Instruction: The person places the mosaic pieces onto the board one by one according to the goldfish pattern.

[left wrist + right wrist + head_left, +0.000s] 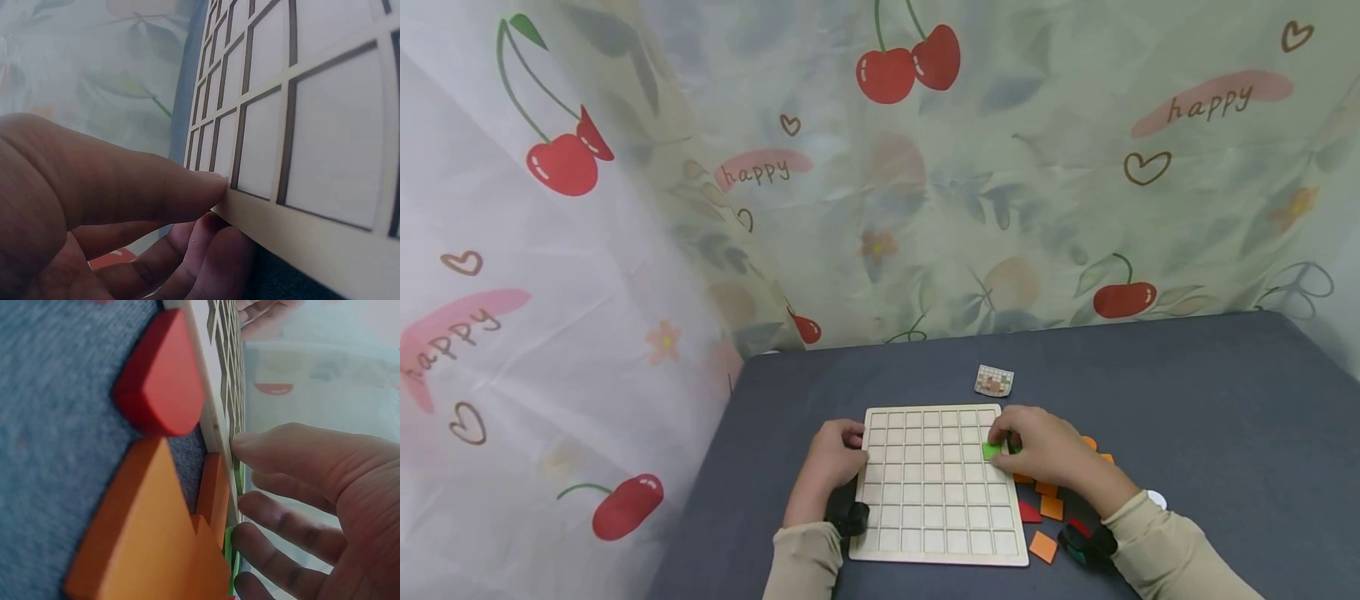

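Observation:
A pale wooden grid board [936, 492] lies on the table, its cells framed by raised strips. My left hand [835, 457] grips its left edge; in the left wrist view the thumb [200, 187] lies on the rim with the other fingers curled below. At the right column, third row from the far side, my right hand [1037, 446] pinches a green square tile [992, 451] between thumb and fingers. From the right wrist, only a thin green strip of that tile [237, 467] shows beside the thumb.
Several orange pieces [1052, 507] and a red piece with a rounded side [1029, 512] lie along the board's right side, partly under the right arm. A small patterned card [994, 381] lies beyond the board. Printed curtains [925, 208] close off the back and left.

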Motion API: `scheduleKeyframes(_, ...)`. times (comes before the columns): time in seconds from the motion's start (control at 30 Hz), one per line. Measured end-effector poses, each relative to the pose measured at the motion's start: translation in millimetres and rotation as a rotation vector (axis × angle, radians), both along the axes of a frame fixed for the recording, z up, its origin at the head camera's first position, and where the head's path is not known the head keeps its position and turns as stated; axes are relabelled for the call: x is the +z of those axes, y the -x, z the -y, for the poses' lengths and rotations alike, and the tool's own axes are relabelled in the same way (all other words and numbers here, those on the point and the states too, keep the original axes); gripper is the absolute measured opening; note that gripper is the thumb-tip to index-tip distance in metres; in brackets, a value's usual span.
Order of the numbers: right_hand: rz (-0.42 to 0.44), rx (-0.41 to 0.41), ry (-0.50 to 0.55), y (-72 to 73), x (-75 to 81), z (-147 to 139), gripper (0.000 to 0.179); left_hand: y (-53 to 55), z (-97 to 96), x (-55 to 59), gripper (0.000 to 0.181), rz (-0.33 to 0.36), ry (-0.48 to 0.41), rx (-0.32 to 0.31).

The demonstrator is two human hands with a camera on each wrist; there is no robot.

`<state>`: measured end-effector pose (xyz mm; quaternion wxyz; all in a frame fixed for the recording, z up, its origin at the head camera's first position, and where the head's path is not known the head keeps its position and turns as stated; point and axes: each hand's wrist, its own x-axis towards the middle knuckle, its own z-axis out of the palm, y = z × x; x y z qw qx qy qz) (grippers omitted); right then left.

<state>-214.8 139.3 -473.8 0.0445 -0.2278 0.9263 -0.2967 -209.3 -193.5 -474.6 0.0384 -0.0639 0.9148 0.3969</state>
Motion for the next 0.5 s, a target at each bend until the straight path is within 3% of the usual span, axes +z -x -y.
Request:
scheduleKeyframes(0.33,-0.007,0.015,0.024,1.0,-1.5,-3.9,0.015,0.0,0.3,-0.6,0.047,0.007,0.002,0.013)
scheduleKeyframes(0.5,-0.022,-0.027,0.025,2.9,5.5,-14.7,0.019,0.4,0.3,-0.7,0.047,0.005,0.001,0.01)
